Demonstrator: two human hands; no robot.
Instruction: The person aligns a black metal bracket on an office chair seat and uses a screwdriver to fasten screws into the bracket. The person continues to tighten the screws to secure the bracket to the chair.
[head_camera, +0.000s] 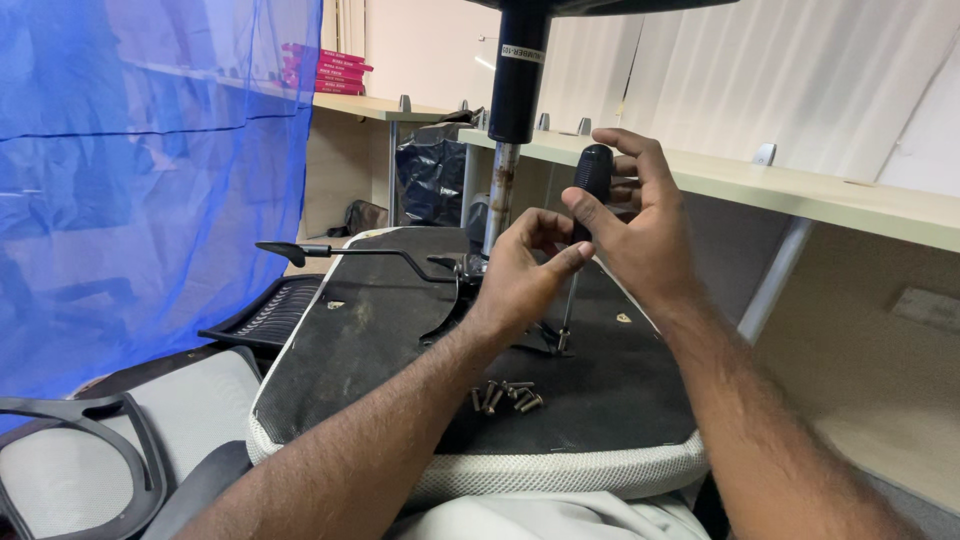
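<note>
1. Screwdriver (583, 215) upright over upturned chair seat (380, 340), black handle clasped in right hand (645, 225), tip down at metal bracket (545, 340).
2. Left hand (520, 280) curled beside shaft, fingers (565, 262) pinching it just below the handle.
3. Loose screws (505, 396) heaped on seat underside, nearer the body, apart from both hands.
4. Gas-lift column (515, 90) rising behind; lever (345, 252) jutting left; desk (800, 190) behind.

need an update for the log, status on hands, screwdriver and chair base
Right hand gripping black screwdriver, tip down at seat underside. Left hand steadying its shaft. Loose screws lying near, not in the way.
</note>
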